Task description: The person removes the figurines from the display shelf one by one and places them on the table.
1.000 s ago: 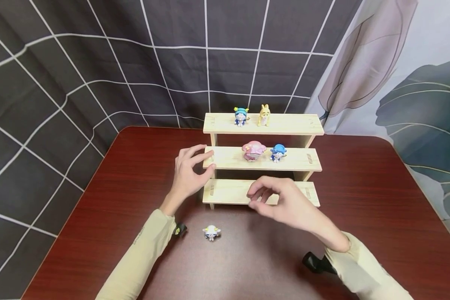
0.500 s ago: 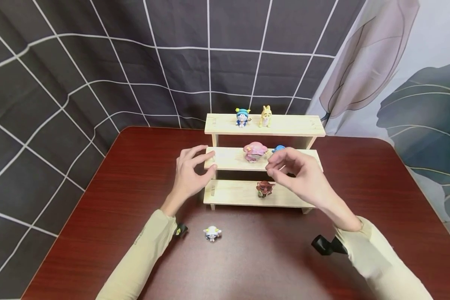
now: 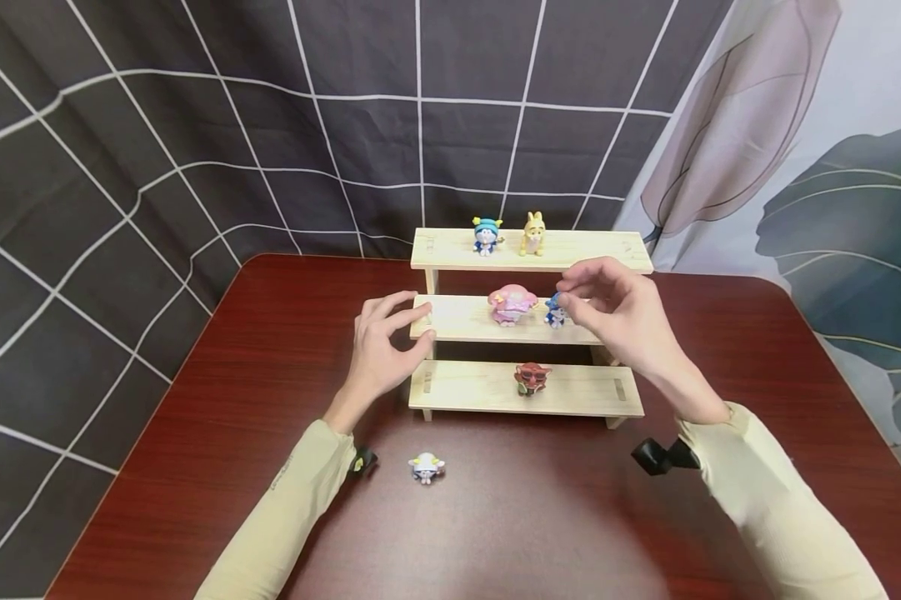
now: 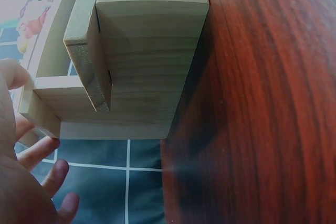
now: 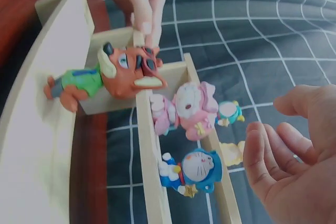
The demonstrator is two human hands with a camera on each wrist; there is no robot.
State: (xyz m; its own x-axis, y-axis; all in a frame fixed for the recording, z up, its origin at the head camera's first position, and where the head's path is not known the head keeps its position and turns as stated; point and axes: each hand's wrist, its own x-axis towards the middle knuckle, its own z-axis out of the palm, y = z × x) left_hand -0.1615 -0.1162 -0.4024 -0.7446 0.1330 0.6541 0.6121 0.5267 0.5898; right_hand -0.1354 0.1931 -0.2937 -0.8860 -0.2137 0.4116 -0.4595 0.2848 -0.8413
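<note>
My left hand (image 3: 381, 350) grips the left end of the three-tier wooden shelf (image 3: 458, 319) at its middle step, thumb and fingers about the board's end. My right hand (image 3: 623, 312) is in the air by the blue-hatted cat figurine (image 5: 195, 171), its fingers loosely bent and thumb apart; the right wrist view shows a gap between them. On that same step stands a pink figurine (image 3: 512, 305). A brown fox figurine (image 3: 531, 379) in a green shirt stands upright on the lowest step.
The top step bears a teal-hatted figurine (image 3: 486, 237) and a yellow rabbit figurine (image 3: 533, 234). A white-hatted figurine (image 3: 426, 468) sits on the red-brown table (image 3: 495, 533) before the shelf. A dark checked curtain (image 3: 360, 133) hangs behind.
My right hand has moved up and to the right, away from the lowest step, uncovering the fox figurine there. The left hand stays at the shelf's end.
</note>
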